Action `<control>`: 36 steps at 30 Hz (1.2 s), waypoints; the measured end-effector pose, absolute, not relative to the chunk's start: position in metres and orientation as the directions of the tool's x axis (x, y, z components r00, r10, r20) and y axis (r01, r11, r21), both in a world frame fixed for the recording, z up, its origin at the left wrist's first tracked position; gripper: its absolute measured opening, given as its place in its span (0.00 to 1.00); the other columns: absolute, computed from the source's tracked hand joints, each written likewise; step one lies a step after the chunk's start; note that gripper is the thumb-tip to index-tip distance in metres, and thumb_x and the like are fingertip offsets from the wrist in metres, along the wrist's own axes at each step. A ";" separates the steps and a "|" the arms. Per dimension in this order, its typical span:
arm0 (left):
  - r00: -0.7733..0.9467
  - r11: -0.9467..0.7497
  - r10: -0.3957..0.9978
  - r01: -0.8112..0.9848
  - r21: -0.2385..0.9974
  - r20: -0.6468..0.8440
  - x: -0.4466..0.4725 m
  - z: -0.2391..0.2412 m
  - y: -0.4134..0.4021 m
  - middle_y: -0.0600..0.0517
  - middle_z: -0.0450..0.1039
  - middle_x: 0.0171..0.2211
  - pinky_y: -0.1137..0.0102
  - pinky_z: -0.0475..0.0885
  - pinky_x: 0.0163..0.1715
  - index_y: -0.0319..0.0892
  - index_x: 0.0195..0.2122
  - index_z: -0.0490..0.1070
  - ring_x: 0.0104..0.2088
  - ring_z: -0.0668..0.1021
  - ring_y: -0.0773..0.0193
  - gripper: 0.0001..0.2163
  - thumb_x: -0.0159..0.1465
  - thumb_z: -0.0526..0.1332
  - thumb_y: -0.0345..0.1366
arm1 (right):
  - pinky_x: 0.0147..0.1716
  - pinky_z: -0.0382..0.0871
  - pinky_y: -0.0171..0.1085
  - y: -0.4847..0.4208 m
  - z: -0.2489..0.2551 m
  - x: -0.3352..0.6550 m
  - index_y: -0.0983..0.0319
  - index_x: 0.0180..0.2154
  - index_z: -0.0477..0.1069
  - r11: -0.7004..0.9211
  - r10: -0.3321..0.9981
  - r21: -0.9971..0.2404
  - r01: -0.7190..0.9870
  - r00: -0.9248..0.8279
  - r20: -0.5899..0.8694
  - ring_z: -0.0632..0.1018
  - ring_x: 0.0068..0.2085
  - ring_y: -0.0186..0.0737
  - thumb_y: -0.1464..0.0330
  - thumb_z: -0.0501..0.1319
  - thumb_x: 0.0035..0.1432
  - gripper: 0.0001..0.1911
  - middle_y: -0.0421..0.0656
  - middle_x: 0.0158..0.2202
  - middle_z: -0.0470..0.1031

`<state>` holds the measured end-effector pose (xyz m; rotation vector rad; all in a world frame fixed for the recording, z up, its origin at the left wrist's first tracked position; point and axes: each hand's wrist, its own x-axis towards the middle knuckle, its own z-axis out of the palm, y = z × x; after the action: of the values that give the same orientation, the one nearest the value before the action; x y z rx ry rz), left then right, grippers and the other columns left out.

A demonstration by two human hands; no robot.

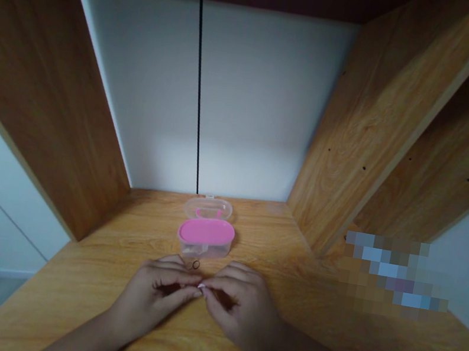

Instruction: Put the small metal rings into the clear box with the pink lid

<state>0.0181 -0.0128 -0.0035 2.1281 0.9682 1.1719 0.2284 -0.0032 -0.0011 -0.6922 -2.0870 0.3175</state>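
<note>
My left hand (156, 286) and my right hand (242, 301) meet fingertip to fingertip just above the wooden surface. Thumbs and forefingers of both are pinched together. Between the tips shows a tiny pale pinkish bit (201, 285), too small to name. Just beyond the fingers, a small dark ring (196, 265) lies on the wood. Behind it stands a clear oval plastic box (208, 250) with a pink tray (207, 232) in its top. Its clear lid (209, 206) is hinged open toward the back and has a pink handle.
The wooden surface (135, 338) runs back to a white panel (264, 103) with a dark vertical seam. Wooden uprights stand at the left (53, 73) and right (389, 111). A blurred-out patch (392, 277) covers something on the right.
</note>
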 end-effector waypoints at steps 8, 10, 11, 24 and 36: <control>0.334 -0.563 0.818 0.302 0.769 0.468 0.021 0.003 -0.017 0.49 0.83 0.31 0.71 0.76 0.35 0.45 0.35 0.84 0.32 0.82 0.63 0.04 0.63 0.68 0.33 | 0.32 0.69 0.36 -0.002 -0.002 0.229 0.61 0.35 0.81 0.773 0.634 -0.501 0.388 -0.484 0.603 0.78 0.30 0.39 0.68 0.61 0.66 0.11 0.43 0.27 0.79; 0.328 -0.534 0.835 0.287 0.795 0.443 0.021 0.003 -0.018 0.49 0.83 0.31 0.70 0.76 0.35 0.44 0.35 0.84 0.32 0.82 0.62 0.04 0.63 0.68 0.34 | 0.32 0.69 0.36 -0.001 -0.003 0.229 0.61 0.34 0.81 0.775 0.631 -0.499 0.387 -0.484 0.606 0.78 0.30 0.39 0.68 0.61 0.66 0.11 0.42 0.27 0.79; 0.328 -0.522 0.841 0.279 0.806 0.431 0.021 0.003 -0.018 0.48 0.83 0.31 0.70 0.76 0.35 0.43 0.35 0.84 0.32 0.82 0.62 0.04 0.64 0.67 0.34 | 0.32 0.69 0.36 -0.001 -0.003 0.229 0.61 0.34 0.81 0.776 0.630 -0.498 0.387 -0.483 0.608 0.78 0.30 0.39 0.68 0.61 0.66 0.10 0.42 0.27 0.79; 0.295 -0.405 0.892 0.184 0.895 0.343 0.021 -0.004 -0.017 0.46 0.82 0.29 0.70 0.75 0.33 0.38 0.30 0.80 0.30 0.80 0.63 0.10 0.64 0.66 0.38 | 0.32 0.72 0.36 0.003 -0.004 0.230 0.56 0.47 0.78 0.895 0.446 -0.366 0.255 -0.529 0.722 0.78 0.31 0.38 0.69 0.63 0.66 0.09 0.41 0.32 0.82; 0.321 -0.461 0.873 0.297 0.836 0.367 0.020 -0.003 -0.016 0.48 0.80 0.27 0.71 0.72 0.32 0.39 0.29 0.80 0.29 0.78 0.63 0.11 0.64 0.65 0.39 | 0.33 0.72 0.35 0.004 -0.003 0.230 0.56 0.45 0.79 0.887 0.461 -0.397 0.238 -0.522 0.717 0.78 0.33 0.37 0.68 0.64 0.66 0.07 0.41 0.32 0.81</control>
<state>0.0197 -0.0158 -0.0028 1.9288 1.0307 1.1158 0.2299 0.0045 -0.0027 -0.5017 -2.1396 0.3111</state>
